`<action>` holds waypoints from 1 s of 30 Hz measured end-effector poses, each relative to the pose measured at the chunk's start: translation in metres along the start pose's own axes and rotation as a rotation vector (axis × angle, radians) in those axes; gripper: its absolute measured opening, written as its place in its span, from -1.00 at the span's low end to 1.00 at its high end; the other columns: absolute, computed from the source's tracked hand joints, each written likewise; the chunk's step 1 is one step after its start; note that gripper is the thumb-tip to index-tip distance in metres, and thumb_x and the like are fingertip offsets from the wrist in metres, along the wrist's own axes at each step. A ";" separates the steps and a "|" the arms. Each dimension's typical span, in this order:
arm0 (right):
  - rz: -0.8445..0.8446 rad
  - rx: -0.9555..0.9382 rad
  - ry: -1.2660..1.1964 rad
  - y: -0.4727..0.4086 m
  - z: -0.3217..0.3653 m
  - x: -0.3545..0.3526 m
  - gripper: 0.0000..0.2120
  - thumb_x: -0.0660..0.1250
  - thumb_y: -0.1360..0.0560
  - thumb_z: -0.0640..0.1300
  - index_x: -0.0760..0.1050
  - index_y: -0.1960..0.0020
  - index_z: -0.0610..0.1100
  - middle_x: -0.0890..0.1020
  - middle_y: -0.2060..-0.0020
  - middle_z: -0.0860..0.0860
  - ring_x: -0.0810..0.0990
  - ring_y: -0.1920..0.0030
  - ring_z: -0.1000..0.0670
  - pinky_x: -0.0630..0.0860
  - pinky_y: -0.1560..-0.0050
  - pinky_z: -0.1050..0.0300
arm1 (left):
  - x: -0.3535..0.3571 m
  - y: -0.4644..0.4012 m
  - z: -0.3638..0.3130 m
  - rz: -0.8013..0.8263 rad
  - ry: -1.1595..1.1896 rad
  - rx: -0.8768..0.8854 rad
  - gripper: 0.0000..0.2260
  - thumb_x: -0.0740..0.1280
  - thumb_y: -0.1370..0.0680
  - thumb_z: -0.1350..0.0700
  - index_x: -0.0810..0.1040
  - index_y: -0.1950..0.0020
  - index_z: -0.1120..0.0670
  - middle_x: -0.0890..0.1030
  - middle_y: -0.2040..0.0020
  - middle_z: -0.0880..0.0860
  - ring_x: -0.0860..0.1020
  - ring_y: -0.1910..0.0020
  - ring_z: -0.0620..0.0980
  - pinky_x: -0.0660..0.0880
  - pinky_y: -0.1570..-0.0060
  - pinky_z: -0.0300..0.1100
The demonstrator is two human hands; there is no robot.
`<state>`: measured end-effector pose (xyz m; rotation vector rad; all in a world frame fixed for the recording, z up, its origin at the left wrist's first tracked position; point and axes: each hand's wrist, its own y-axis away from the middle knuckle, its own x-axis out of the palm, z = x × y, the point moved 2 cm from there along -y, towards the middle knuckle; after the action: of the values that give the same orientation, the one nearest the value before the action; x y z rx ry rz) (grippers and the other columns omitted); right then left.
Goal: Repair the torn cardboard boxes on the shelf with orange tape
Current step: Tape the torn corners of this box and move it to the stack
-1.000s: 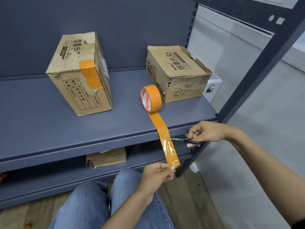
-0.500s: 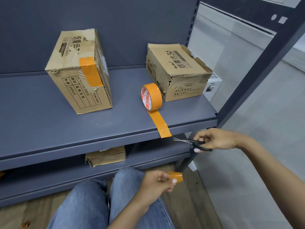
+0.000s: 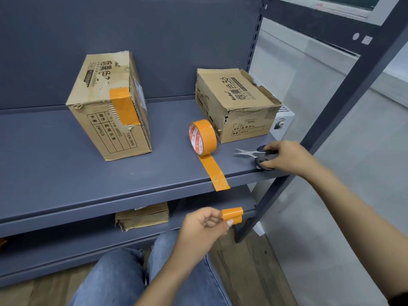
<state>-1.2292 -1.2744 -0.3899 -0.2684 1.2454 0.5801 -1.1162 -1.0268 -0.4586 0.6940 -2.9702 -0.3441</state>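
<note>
Two cardboard boxes stand on the grey shelf point(image 3: 66, 173). The left box point(image 3: 110, 111) carries an orange tape patch over its front top edge. The right box point(image 3: 236, 104) has a ragged tear along its front top edge. An orange tape roll point(image 3: 202, 136) stands on edge beside the right box, its loose strip running over the shelf's front lip. My left hand point(image 3: 203, 228) pinches a cut, curled piece of orange tape point(image 3: 231, 215) below the shelf. My right hand point(image 3: 287, 156) holds black-handled scissors point(image 3: 256, 154) down on the shelf at the right.
A slanted dark shelf post point(image 3: 309, 138) rises just right of my right hand. A flattened cardboard pack point(image 3: 142, 216) lies on the lower shelf. My knees in blue jeans point(image 3: 123, 277) are below. A white radiator point(image 3: 284, 115) sits behind the right box.
The scissors cut the tape strip; the severed piece stayed in my left hand and curled. My right hand has since carried the scissors up onto the shelf.
</note>
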 end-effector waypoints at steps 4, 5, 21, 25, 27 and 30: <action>0.103 -0.016 0.039 -0.015 0.008 0.004 -0.39 0.50 -0.42 0.00 0.42 -0.41 -0.10 0.56 -0.28 -0.02 0.50 -0.28 -0.07 0.44 -0.20 0.09 | -0.010 -0.002 -0.019 -0.022 0.024 0.054 -0.81 0.43 -0.45 0.36 0.63 0.22 0.07 0.65 0.33 -0.02 0.59 0.33 -0.15 0.52 0.21 -0.33; 0.107 -0.021 0.043 -0.018 0.009 0.005 -0.40 0.50 -0.43 -0.02 0.42 -0.41 -0.11 0.56 -0.28 -0.02 0.50 -0.28 -0.06 0.44 -0.21 0.10 | -0.012 -0.003 -0.023 -0.027 0.035 0.063 -0.82 0.43 -0.45 0.36 0.63 0.21 0.08 0.65 0.34 -0.02 0.59 0.34 -0.15 0.52 0.22 -0.34; -0.092 -0.906 -0.028 0.078 0.116 0.019 -0.46 0.52 -0.24 0.25 0.49 -0.02 -0.09 0.51 0.06 0.11 0.31 0.10 0.19 0.28 0.09 0.30 | -0.038 -0.019 -0.039 -0.134 0.015 0.057 -0.89 0.42 -0.47 0.29 0.65 0.16 0.09 0.68 0.30 0.05 0.63 0.28 -0.08 0.56 0.17 -0.29; -0.047 -0.883 -0.014 0.070 0.122 0.021 -0.50 0.61 -0.22 0.12 0.47 0.03 -0.10 0.46 0.12 0.13 0.22 0.15 0.23 0.23 0.03 0.50 | -0.042 -0.016 -0.042 -0.150 -0.070 0.109 -0.77 0.39 -0.45 0.40 0.61 0.25 0.07 0.63 0.40 -0.05 0.57 0.39 -0.17 0.51 0.25 -0.35; -0.036 -0.865 -0.016 0.068 0.125 0.019 -0.55 0.61 -0.25 0.07 0.46 0.06 -0.09 0.43 0.15 0.16 0.25 0.15 0.21 0.24 0.04 0.50 | -0.045 -0.015 -0.042 -0.159 -0.107 0.132 -0.77 0.41 -0.45 0.38 0.60 0.27 0.06 0.60 0.41 -0.06 0.54 0.40 -0.17 0.51 0.27 -0.34; -0.048 -0.847 -0.030 0.067 0.129 0.013 -0.64 0.59 -0.30 -0.01 0.45 0.10 -0.07 0.47 0.17 0.14 0.32 0.14 0.16 0.29 0.09 0.42 | -0.050 -0.013 -0.043 -0.155 -0.140 0.159 -0.84 0.48 -0.43 0.27 0.63 0.26 0.03 0.61 0.39 -0.07 0.53 0.37 -0.13 0.53 0.23 -0.25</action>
<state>-1.1586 -1.1519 -0.3545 -0.9868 0.9017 1.0472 -1.0602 -1.0248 -0.4204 0.9581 -3.1098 -0.1729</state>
